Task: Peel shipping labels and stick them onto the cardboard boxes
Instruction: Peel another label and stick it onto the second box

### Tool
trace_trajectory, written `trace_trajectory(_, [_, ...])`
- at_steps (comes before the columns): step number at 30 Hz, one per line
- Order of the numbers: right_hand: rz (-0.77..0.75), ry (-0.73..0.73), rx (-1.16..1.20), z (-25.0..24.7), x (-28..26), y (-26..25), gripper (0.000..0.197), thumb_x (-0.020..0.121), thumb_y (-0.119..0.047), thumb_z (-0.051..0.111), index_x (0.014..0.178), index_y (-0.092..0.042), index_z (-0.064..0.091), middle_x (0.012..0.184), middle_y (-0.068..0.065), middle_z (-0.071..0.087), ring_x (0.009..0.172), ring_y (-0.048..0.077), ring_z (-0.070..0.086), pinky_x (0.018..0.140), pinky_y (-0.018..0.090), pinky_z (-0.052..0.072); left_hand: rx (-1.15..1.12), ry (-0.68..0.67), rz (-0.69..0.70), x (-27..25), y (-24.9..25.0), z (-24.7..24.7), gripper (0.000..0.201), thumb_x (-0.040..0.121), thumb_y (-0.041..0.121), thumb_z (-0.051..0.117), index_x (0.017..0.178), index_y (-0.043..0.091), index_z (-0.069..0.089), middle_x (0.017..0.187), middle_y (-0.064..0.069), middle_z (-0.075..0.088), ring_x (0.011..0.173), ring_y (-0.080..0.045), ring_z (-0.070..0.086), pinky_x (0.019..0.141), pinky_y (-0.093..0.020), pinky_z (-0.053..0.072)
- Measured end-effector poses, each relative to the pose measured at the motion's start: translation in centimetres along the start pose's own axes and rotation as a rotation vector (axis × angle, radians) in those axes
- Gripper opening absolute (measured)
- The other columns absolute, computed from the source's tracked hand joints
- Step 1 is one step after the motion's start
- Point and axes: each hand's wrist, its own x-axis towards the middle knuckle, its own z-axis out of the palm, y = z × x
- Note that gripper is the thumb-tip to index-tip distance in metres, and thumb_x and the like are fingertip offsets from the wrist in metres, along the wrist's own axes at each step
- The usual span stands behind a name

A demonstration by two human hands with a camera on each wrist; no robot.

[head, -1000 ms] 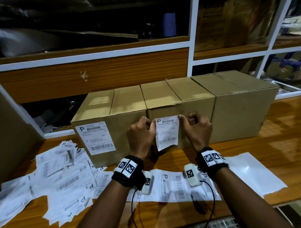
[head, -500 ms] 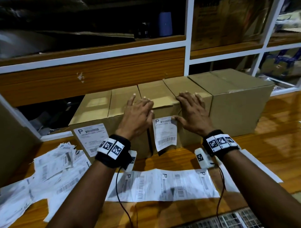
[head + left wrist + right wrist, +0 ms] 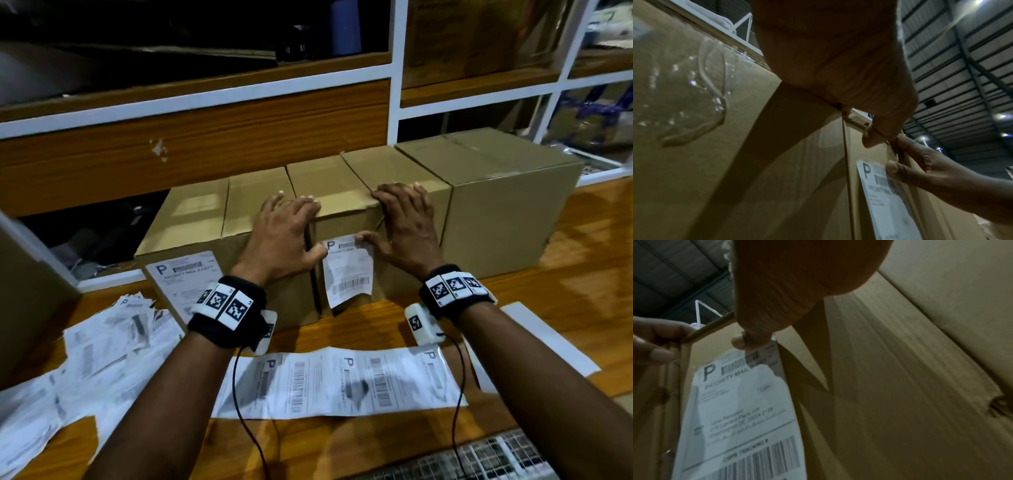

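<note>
Three brown cardboard boxes stand in a row. The left box [image 3: 205, 219] carries a stuck label [image 3: 185, 277]. On the front of the middle box [image 3: 329, 192] hangs a white shipping label [image 3: 347, 270], its lower edge curling off the cardboard. My left hand [image 3: 284, 229] and right hand [image 3: 404, 222] lie with straight fingers over the box's top edge. Both thumbs press the label's top corners. The right wrist view shows my right thumb [image 3: 744, 340] on the label [image 3: 740, 410]. In the left wrist view the label [image 3: 884, 199] shows at lower right.
A strip of unpeeled labels [image 3: 342, 380] lies on the wooden table in front of me. A heap of loose papers [image 3: 102, 342] covers the left side. The larger right box [image 3: 496, 192] has a bare front. A white-framed shelf rises behind the boxes.
A second ago both hands pinched the label's top corners in front of the middle box. They have since opened, fingers spread over the box top and thumbs on the label.
</note>
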Motion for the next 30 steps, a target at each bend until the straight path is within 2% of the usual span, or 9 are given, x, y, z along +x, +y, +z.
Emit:
trace_trajectory(5, [-0.022,-0.037,0.014,-0.8,-0.1,0.5,0.066,0.095,-0.054,0.052,0.147,-0.013,0.050,0.152,0.010,0.050,0.145,0.031,0.040,0.125,0.049,0.018,0.071,0.084,-0.066,0.3,1.4,1.3,0.075,0.079,0.073,0.065,0.127,0.016,0.055,0.130,-0.006,0.063,0.120,-0.025,0.060,0.116,-0.046,0.031])
trace_trajectory(9, [-0.043,-0.050,0.023,-0.9,-0.2,0.8,0.065,0.096,-0.050,0.054,0.149,-0.014,0.046,0.154,0.010,0.047,0.147,0.030,0.037,0.126,0.049,0.016,0.074,0.114,-0.098,0.7,1.8,1.7,0.068,0.075,0.068,0.073,0.117,0.017,0.057,0.118,-0.005,0.066,0.110,-0.025,0.063,0.113,-0.045,0.035])
trace_trajectory(15, [-0.025,-0.057,-0.047,-0.1,-0.3,0.6,0.083,0.087,-0.068,0.061,0.149,-0.016,0.042,0.153,0.007,0.043,0.147,0.028,0.034,0.127,0.048,0.013,0.020,0.138,-0.075,0.7,1.5,1.3,0.062,0.079,0.057,0.076,0.121,0.014,0.061,0.124,-0.008,0.068,0.116,-0.027,0.063,0.114,-0.045,0.034])
trace_trajectory(21, [-0.034,-0.061,-0.015,-0.8,-0.3,0.2,0.074,0.091,-0.056,0.061,0.149,-0.012,0.044,0.153,0.011,0.045,0.147,0.032,0.035,0.125,0.053,0.016,-0.026,0.044,-0.079,0.8,1.0,0.2,0.060,0.084,0.051,0.074,0.131,0.018,0.059,0.138,-0.006,0.063,0.129,-0.026,0.056,0.121,-0.043,0.025])
trace_trajectory(23, [-0.051,-0.106,-0.015,-1.4,-0.2,0.3,0.074,0.093,-0.053,0.056,0.152,-0.011,0.041,0.159,0.012,0.040,0.151,0.032,0.031,0.127,0.052,0.014,-0.040,0.000,-0.072,1.0,0.7,-0.2,0.061,0.086,0.050,0.072,0.136,0.020,0.056,0.144,-0.005,0.058,0.135,-0.025,0.051,0.123,-0.043,0.022])
trace_trajectory(26, [-0.101,-0.165,-0.032,-2.5,-0.5,1.0,0.079,0.096,-0.052,0.052,0.159,-0.009,0.030,0.169,0.013,0.022,0.157,0.028,0.018,0.128,0.050,0.010,-0.056,-0.073,-0.057,1.0,0.0,-0.9,0.064,0.088,0.051,0.070,0.143,0.023,0.050,0.152,-0.002,0.051,0.142,-0.024,0.042,0.126,-0.043,0.018])
trace_trajectory(28, [-0.182,-0.155,-0.105,-3.4,-1.2,1.8,0.079,0.099,-0.048,0.053,0.160,-0.007,0.026,0.170,0.015,0.016,0.158,0.029,0.014,0.127,0.051,0.014,-0.105,-0.084,-0.044,0.9,-0.4,-1.3,0.061,0.090,0.049,0.068,0.144,0.024,0.051,0.152,-0.002,0.051,0.141,-0.023,0.042,0.125,-0.043,0.017])
trace_trajectory(30, [-0.312,-0.179,-0.211,-3.9,-2.1,2.5,0.077,0.103,-0.048,0.047,0.162,-0.006,0.021,0.171,0.017,0.012,0.159,0.030,0.011,0.127,0.051,0.014,-0.185,-0.097,-0.044,1.1,-0.8,-1.7,0.052,0.096,0.048,0.059,0.142,0.023,0.054,0.147,-0.002,0.055,0.137,-0.023,0.046,0.122,-0.046,0.021])
